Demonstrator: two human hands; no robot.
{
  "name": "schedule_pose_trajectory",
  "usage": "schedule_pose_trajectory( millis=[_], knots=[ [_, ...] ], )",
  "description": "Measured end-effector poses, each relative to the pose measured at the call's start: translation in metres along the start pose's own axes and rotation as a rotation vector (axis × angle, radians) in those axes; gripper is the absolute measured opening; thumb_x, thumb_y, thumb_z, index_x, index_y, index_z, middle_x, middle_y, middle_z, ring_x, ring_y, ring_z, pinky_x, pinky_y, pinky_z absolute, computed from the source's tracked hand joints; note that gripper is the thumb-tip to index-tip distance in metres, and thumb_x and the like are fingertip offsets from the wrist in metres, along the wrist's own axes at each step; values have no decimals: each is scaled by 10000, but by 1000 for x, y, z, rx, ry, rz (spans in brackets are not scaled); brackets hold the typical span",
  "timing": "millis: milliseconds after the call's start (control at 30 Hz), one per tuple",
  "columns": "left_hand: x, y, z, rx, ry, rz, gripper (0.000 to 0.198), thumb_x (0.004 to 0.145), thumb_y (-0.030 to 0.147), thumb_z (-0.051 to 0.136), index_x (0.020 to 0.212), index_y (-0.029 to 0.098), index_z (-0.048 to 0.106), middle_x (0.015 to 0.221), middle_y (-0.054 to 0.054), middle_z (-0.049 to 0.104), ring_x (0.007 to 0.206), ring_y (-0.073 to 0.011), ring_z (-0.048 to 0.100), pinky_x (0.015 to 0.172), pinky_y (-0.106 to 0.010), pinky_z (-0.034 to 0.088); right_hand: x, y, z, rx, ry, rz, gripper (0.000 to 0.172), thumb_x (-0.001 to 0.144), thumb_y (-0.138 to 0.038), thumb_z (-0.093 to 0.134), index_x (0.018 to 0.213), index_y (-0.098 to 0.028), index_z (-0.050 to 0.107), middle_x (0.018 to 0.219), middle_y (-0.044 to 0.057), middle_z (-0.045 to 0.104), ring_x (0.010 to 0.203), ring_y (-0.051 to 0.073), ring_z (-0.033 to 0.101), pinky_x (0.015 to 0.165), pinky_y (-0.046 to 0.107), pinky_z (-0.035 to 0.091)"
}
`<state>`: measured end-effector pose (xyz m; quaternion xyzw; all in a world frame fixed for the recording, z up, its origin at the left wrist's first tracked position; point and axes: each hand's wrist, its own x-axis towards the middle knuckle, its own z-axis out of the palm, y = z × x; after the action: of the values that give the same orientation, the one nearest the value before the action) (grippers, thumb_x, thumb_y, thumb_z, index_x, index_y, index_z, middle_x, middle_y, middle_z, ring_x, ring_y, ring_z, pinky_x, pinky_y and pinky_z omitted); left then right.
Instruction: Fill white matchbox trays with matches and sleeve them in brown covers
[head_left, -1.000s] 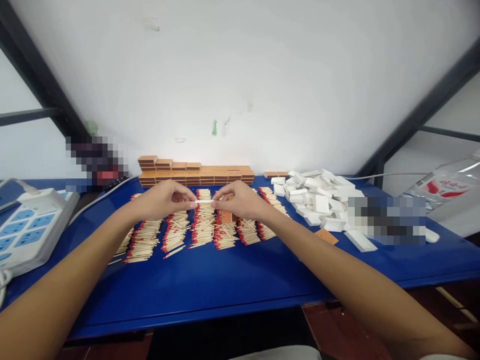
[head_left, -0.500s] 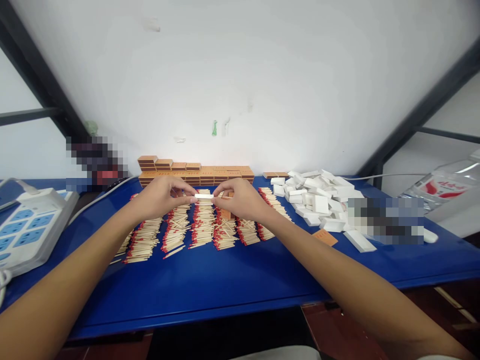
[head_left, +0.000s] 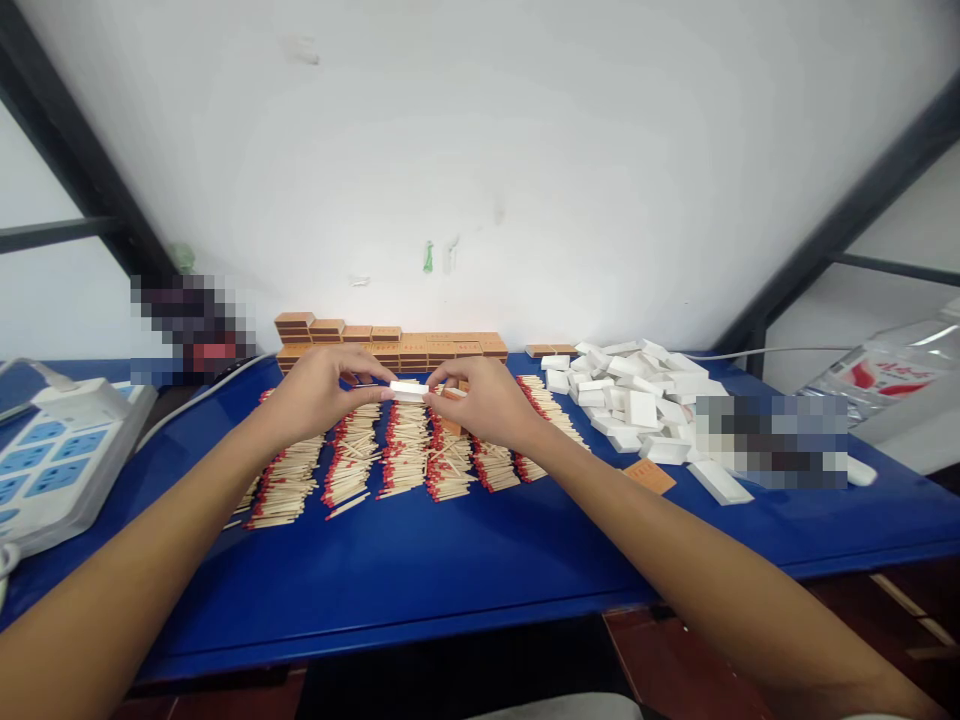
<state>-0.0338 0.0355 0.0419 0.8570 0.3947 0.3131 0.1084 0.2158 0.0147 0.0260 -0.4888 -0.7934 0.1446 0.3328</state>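
Note:
A small white matchbox tray (head_left: 409, 391) is held up between my two hands. My left hand (head_left: 324, 392) pinches its left end with thumb and fingers. At the right end, my right hand (head_left: 484, 400) pinches it too. An orange matchbox sleeve (head_left: 452, 396) shows partly behind the right fingers; whether that hand grips it I cannot tell. Beneath the hands lie rows of loose red-headed matches (head_left: 409, 450), spread side by side on the blue table (head_left: 420, 570).
Stacked orange matchboxes (head_left: 450, 348) line the wall. A heap of white trays (head_left: 637, 395) lies on the right, with a flat orange sleeve (head_left: 649, 475) before it. A power strip (head_left: 67, 460) stands at left, a plastic bottle (head_left: 889, 370) at far right.
The white tray has tilted slightly, so more of its face shows. Both hands keep nearly the same position.

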Motion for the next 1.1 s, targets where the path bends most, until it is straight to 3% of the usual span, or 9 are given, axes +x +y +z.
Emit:
schedule_pose_trajectory(
  millis=[333, 500, 667, 767, 867, 967, 1100],
  knots=[
    [-1, 4, 4, -40, 39, -32, 358, 893, 590, 754, 972, 250, 836, 1021, -64, 807, 885, -221, 711, 788, -334, 559, -1, 7, -12, 105, 26, -27, 181, 894, -338, 753, 1019, -217, 802, 900, 34, 766, 834, 199, 670, 798, 342, 464],
    [-1, 7, 9, -117, 3, -116, 374, 901, 594, 745, 983, 240, 832, 992, -62, 821, 828, -208, 724, 762, -328, 570, -3, 14, -15, 218, -20, -96, 168, 926, -352, 707, 927, -208, 793, 830, 23, 750, 794, 183, 666, 796, 344, 479],
    [-2, 15, 15, -199, -53, -152, 385, 915, 592, 724, 1006, 233, 828, 1005, -70, 824, 860, -216, 739, 741, -324, 573, -4, 16, -27, 304, -99, -65, 169, 912, -352, 711, 882, -204, 785, 810, 32, 763, 773, 175, 672, 794, 339, 510],
    [-2, 20, 16, -192, -54, -156, 409, 933, 608, 690, 1032, 235, 826, 1044, -68, 823, 901, -220, 742, 786, -333, 580, -2, 27, -56, 252, -85, -62, 166, 887, -364, 736, 875, -208, 791, 834, 46, 776, 810, 198, 687, 798, 355, 523],
    [-3, 22, 17, -170, -45, -168, 407, 931, 607, 686, 1030, 237, 825, 1077, -66, 821, 935, -230, 743, 817, -346, 577, -5, 47, -103, 82, 68, 40, 176, 865, -363, 753, 836, -192, 781, 844, 83, 783, 793, 211, 684, 763, 365, 517],
    [-3, 23, 18, -178, -55, -189, 392, 919, 599, 698, 1005, 238, 824, 1064, -63, 823, 938, -235, 743, 812, -348, 573, -18, 73, -149, -93, 291, 335, 146, 852, -317, 745, 798, -181, 751, 770, 126, 761, 686, 214, 655, 644, 366, 477],
    [-3, 26, 19, -209, -78, -206, 396, 907, 601, 708, 990, 232, 824, 1029, -60, 826, 906, -229, 746, 790, -340, 575, -43, 111, -186, -238, 218, 638, 228, 865, -265, 723, 643, -219, 705, 692, 144, 749, 600, 229, 620, 607, 401, 465]
  ],
)
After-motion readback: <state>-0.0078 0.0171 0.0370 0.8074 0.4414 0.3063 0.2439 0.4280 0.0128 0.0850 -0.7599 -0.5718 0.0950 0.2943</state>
